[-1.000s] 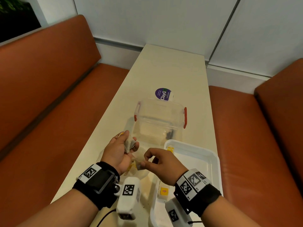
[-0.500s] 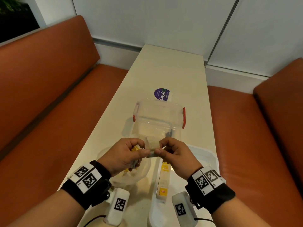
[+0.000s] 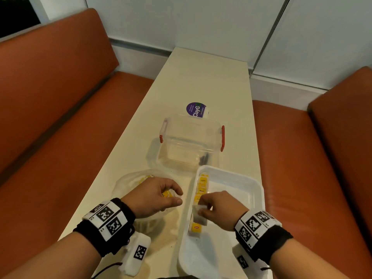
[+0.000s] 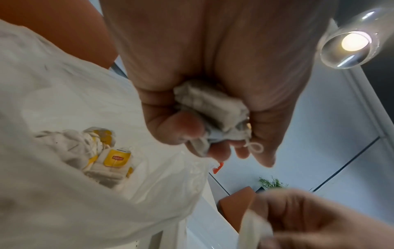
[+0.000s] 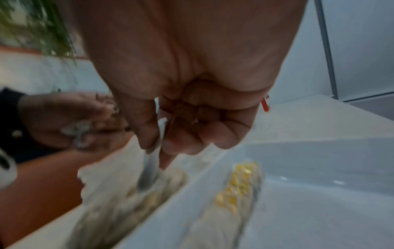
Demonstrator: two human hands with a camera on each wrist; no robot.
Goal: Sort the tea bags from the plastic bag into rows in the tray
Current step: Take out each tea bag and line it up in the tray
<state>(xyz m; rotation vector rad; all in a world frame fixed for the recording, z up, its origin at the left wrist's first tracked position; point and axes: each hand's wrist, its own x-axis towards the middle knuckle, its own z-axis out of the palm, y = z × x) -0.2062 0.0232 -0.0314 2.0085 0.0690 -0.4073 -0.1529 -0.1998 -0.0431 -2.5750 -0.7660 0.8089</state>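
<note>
Right hand pinching a tea bag over the tray, left hand clutching crumpled tea bags above the plastic bag

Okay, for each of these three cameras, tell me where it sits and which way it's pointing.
Head: worn on the head, looks forward and down at the table; both hands and wristbands show.
Left wrist: looks along the left hand, which holds a bunched tea bag over the plastic bag.
Right wrist: looks along the right hand, which pinches a tea bag by the tray.
Shared: each wrist view catches the other hand.
</note>
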